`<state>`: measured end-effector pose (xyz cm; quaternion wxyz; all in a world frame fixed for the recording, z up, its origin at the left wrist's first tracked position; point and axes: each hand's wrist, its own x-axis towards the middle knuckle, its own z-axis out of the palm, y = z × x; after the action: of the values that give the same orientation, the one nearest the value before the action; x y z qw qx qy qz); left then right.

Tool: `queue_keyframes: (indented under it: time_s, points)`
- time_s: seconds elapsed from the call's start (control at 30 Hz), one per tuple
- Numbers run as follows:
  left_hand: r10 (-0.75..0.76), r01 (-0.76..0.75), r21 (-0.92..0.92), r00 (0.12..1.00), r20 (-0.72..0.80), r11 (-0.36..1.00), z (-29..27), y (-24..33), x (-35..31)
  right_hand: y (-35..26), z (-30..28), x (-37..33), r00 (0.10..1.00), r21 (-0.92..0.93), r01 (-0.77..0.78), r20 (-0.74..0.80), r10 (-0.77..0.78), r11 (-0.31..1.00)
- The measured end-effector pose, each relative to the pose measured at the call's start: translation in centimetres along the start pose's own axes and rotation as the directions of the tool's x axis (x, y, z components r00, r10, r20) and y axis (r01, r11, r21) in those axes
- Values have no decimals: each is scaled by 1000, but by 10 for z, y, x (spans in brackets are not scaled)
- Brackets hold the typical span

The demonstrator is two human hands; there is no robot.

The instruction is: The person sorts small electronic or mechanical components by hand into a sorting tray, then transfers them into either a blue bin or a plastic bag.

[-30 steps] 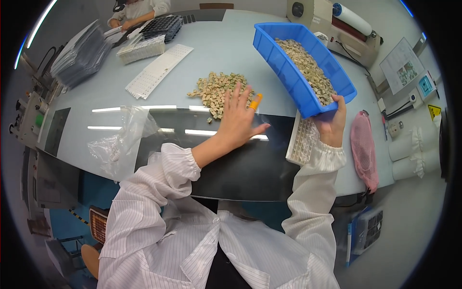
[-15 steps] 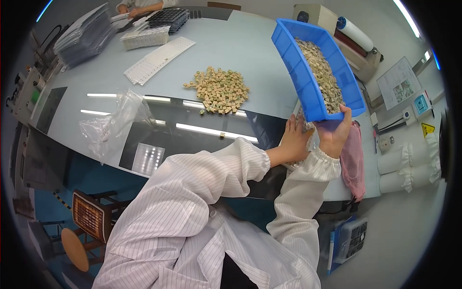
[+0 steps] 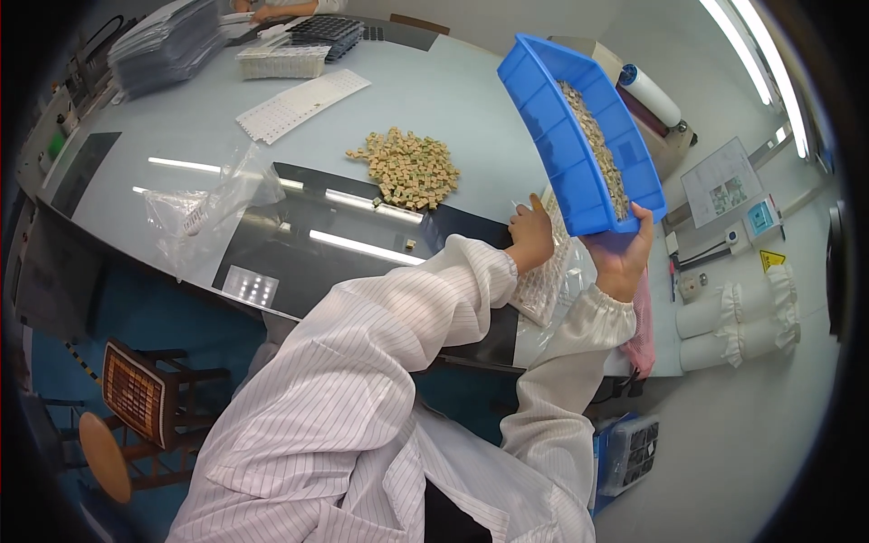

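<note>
My right hand (image 3: 623,258) grips the near end of a blue plastic bin (image 3: 566,176), holding it tilted above the right side of the table. Many small tan block-like pieces (image 3: 597,149) lie inside it. Just left of the bin, my left hand (image 3: 531,237) is closed with its fingers curled, and a thin pale tip shows by them; what it holds is too small to name. Under and beside that hand lies a white tray (image 3: 543,294) with clear plastic film, partly hidden by the bin. A heap of small tan blocks (image 3: 412,169) sits mid-table.
One loose block (image 3: 410,245) rests on the black glossy mat (image 3: 353,237). Left of it lies a clear plastic bag (image 3: 213,213). Farther back are a white perforated strip (image 3: 303,104), stacked trays (image 3: 167,50) and another person's hands (image 3: 281,11). A pink mesh bag (image 3: 641,330) hangs at the right edge.
My left hand has lifted from beneath the bin to its left side, and its fingers have curled. More of the white tray shows. The bin has tipped slightly and the view has shifted.
</note>
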<state>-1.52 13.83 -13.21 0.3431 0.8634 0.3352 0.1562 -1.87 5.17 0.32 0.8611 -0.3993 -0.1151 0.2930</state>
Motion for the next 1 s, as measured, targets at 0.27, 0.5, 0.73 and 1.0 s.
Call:
queue_keyframes:
  time_s: [0.27,0.5,0.73,1.0]
  points:
    - [478,-391,-295,809,341,872,-49,-30,-3,-14,-4,-18,999,-60,-12,-31,10,998]
    - [364,-372,-165,565,740,914,-192,-113,-71,-10,-8,-11,997,-46,-70,-20,69,997]
    - [300,-350,-51,708,639,936,-236,-160,-108,9,-36,20,987,66,-154,57,150,986]
    - [315,-367,355,928,198,860,-174,-150,-72,25,-50,30,987,76,-148,71,142,986]
